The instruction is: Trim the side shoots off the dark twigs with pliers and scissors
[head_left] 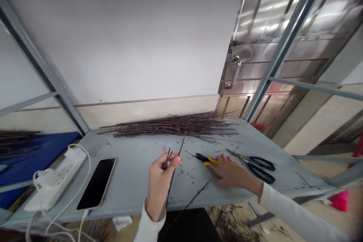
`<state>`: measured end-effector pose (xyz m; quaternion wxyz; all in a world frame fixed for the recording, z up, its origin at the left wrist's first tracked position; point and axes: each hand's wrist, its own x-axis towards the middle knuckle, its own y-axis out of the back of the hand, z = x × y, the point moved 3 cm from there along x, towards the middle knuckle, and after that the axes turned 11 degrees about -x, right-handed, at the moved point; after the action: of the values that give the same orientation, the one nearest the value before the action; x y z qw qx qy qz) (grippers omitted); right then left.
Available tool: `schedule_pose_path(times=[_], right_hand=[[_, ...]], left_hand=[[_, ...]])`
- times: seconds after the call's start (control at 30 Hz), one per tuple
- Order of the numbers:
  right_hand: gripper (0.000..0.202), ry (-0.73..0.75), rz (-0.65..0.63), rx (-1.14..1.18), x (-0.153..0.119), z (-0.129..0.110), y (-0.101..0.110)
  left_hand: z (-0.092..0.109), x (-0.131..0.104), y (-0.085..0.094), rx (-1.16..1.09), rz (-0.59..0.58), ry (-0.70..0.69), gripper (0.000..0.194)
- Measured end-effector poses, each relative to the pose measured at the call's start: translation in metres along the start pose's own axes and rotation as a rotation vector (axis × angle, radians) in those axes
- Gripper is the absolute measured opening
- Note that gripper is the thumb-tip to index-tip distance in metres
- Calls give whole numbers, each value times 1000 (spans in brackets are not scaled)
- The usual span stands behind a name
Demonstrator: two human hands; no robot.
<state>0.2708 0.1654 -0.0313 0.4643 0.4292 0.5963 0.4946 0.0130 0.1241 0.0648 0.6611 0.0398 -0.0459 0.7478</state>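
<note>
My left hand (159, 181) is raised over the front middle of the table, its thumb and fingers closed on a thin dark twig (183, 142). The twig slants from the upper right down past my wrist, and short twig ends stick up from between the curled fingers. At the right, my right hand (231, 173) lies over the yellow handles of the pliers (202, 157), fingers wrapped on them; their black jaws point left. Slight blur covers this hand. Beside it rest black-handled scissors (262, 165). A loose branch (195, 196) runs from near this hand toward the front edge.
A long pile of twigs (167, 125) lies along the back of the grey table (133, 181). Small cut bits are scattered about. At left sit a phone (98, 183) and a white power strip (61, 181) with cables. Metal posts (279, 51) frame the table.
</note>
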Motion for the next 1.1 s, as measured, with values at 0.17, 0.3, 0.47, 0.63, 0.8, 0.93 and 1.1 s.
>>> schedule_pose_path(times=[0.17, 0.3, 0.47, 0.63, 0.8, 0.93, 1.1], right_hand=[[36, -30, -24, 174, 13, -1, 9], [26, 21, -157, 398, 21, -7, 18], [33, 267, -143, 843, 16, -25, 52], [34, 412, -79, 851, 2, -41, 93], [31, 428, -63, 726, -3, -51, 109], [30, 446, -67, 672, -2, -52, 110], [39, 383, -39, 566, 1, -49, 113]], left_hand=[[-4, 0, 2, -10, -5, -3, 30], [-4, 0, 2, -11, 9, -4, 30], [-1, 1, 2, -5, 3, 14, 30], [-1, 2, 4, -37, -6, 9, 30], [-5, 1, 3, -11, -21, 1, 32], [-7, 0, 1, 16, -56, 13, 32], [-8, 1, 2, 45, -101, 23, 34]])
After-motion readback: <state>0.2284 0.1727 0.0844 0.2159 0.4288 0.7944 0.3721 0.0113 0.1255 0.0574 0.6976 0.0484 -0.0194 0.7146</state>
